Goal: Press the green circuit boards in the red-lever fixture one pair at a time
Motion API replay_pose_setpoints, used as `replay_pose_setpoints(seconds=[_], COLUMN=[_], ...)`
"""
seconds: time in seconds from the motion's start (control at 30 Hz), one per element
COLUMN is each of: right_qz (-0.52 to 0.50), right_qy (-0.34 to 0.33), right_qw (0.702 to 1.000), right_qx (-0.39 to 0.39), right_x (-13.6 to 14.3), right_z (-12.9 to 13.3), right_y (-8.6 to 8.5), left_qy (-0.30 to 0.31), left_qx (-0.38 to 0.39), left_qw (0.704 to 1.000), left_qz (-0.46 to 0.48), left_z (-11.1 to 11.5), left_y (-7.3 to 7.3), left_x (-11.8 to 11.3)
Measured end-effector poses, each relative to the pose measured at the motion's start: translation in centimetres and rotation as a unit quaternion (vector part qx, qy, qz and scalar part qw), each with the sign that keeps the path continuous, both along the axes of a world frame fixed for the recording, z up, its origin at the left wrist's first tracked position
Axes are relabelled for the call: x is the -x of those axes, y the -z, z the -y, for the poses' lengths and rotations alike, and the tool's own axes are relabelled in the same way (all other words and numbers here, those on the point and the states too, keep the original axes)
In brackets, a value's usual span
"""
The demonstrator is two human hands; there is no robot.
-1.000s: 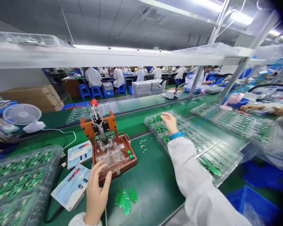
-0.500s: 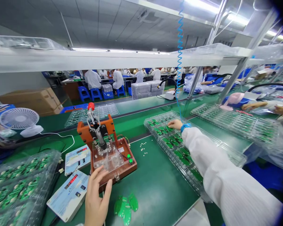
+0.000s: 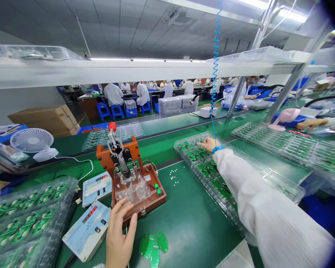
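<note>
My left hand (image 3: 120, 234) is open, fingers apart, at the front edge of a brown test fixture (image 3: 156, 201) with an orange frame and a red-knobbed toggle clamp (image 3: 117, 149). Beside its thumb lies a small pile of green circuit boards (image 3: 153, 245). My right hand (image 3: 210, 144), with a blue wrist strap, reaches over a clear plastic tray (image 3: 201, 188) of green boards. Its fingertips are drawn together above the far rows; whatever is between them is too small to make out. A clear plate lies in the fixture below the raised clamp.
Two meter boxes (image 3: 86, 230) with red digits stand left of the fixture. Another board tray (image 3: 30, 223) lies at far left, near a white fan (image 3: 32, 140). Small white pieces (image 3: 173, 176) dot the table. A coiled blue cord (image 3: 215, 67) hangs down to my right wrist.
My right hand has lifted slightly off the boards in the tray, fingertips pointing left. My left hand stays by the fixture. The whole view has shifted a little.
</note>
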State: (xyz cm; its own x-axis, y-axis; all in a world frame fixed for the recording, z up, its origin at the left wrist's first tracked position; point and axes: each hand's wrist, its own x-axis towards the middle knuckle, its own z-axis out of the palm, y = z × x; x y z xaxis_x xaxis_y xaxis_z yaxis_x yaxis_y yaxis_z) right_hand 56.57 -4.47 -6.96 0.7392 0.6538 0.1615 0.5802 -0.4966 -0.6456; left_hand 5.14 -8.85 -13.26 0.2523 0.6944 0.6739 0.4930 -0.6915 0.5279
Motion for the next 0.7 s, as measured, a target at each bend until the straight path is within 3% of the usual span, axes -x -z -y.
replay_pose_setpoints(seconds=[0.2, 0.3, 0.37, 0.4, 0.47, 0.53, 0.6, 0.7], right_qz=[0.002, -0.035, -0.064, -0.076, -0.108, -0.112, -0.113, -0.080], right_qy=[0.040, 0.005, -0.041, -0.077, -0.219, -0.358, -0.494, -0.594], right_qw=[0.970, 0.941, 0.921, 0.912, 0.884, 0.875, 0.846, 0.799], right_qx=[-0.238, -0.337, -0.381, -0.396, -0.400, -0.305, -0.169, -0.044], right_x=[4.0, 8.9, 13.4, 15.9, 20.7, 24.6, 27.1, 28.5], right_z=[-1.3, -1.1, 0.4, 1.6, 4.6, 7.5, 9.9, 12.1], right_y=[-7.1, -9.6, -9.9, -9.6, -7.9, -5.0, -1.2, 4.3], left_qy=[0.042, 0.045, 0.041, 0.042, 0.064, 0.120, 0.192, 0.258], left_qx=[0.014, 0.021, 0.028, 0.031, 0.035, 0.051, 0.090, 0.162], left_qw=[0.998, 0.998, 0.998, 0.998, 0.997, 0.991, 0.972, 0.937], left_qz=[0.040, 0.048, 0.040, 0.034, 0.012, -0.038, -0.105, -0.168], left_z=[0.1, 0.3, 0.4, 0.5, 0.7, 1.0, 1.3, 1.5], left_y=[-0.1, -0.2, -0.3, -0.4, -0.6, -0.9, -1.2, -1.4], left_x=[0.1, 0.0, 0.0, 0.0, 0.3, 0.8, 1.6, 3.0])
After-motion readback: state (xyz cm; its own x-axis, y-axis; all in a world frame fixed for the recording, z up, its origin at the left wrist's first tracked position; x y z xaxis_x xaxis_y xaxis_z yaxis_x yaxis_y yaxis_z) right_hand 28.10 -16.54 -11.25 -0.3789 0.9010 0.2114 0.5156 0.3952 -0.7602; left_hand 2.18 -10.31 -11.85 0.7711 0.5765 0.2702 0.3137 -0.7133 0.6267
